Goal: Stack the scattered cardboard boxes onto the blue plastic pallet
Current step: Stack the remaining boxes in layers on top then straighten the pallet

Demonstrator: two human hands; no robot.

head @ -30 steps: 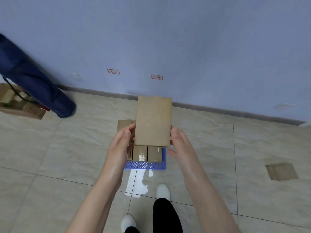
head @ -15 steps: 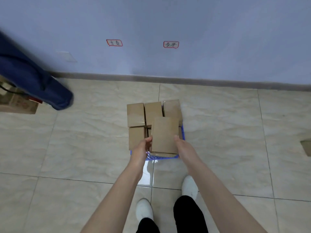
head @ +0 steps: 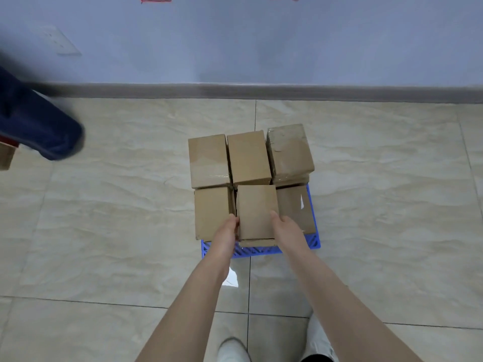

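Observation:
A blue plastic pallet (head: 315,239) lies on the tiled floor and carries several brown cardboard boxes in two rows. In the middle of the front row is a cardboard box (head: 257,211) that I hold from both sides. My left hand (head: 226,235) presses its left face and my right hand (head: 286,229) presses its right face. Its base is level with the boxes around it. To its left stands a box (head: 211,211), to its right a lower box (head: 296,209). Behind are three boxes, the right one (head: 288,150) wrapped in clear tape.
A dark blue bag (head: 34,124) leans in from the left, with a cardboard corner (head: 5,158) under it. A grey skirting board (head: 261,90) runs along the wall behind the pallet. My shoes (head: 231,350) stand just in front of the pallet.
I have lowered the held box from chest height down into the middle front spot on the pallet. The view has tilted down and moved closer to the stack.

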